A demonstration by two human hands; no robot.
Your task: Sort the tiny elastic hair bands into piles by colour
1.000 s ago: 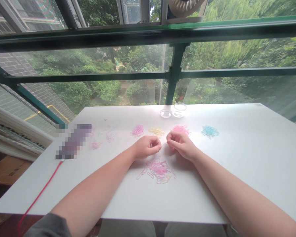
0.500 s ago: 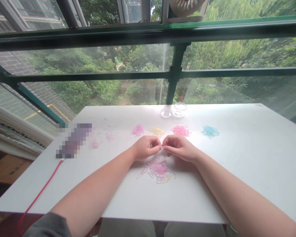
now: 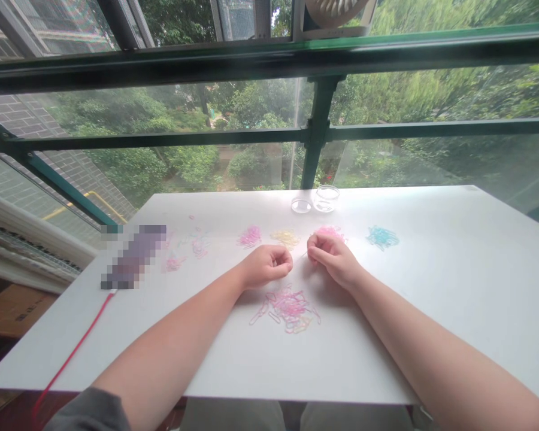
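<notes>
A mixed pile of mostly pink paper clips [image 3: 291, 306] lies on the white table [image 3: 233, 365] in front of me. Above it, my left hand [image 3: 273, 264] is closed, fingertips pressed together on something too small to make out. To its right, my right hand [image 3: 323, 251] pinches a small thin clip whose end pokes out at the fingertips. It partly covers a pink pile [image 3: 330, 231]. Further along the row are a magenta pile [image 3: 250, 236], a yellow pile [image 3: 285, 239] and a blue pile [image 3: 382, 236].
Two clear round dishes [image 3: 327, 199] stand near the far edge. Small scattered clips [image 3: 200, 245] lie at the left. A blurred dark device [image 3: 135, 257] with a red cable [image 3: 78, 347] rests by the left edge. Behind the table is a green window frame [image 3: 317, 137].
My right hand has moved up and to the right, away from my left hand. The fingertips that nearly met are now apart. My left hand has barely shifted.
</notes>
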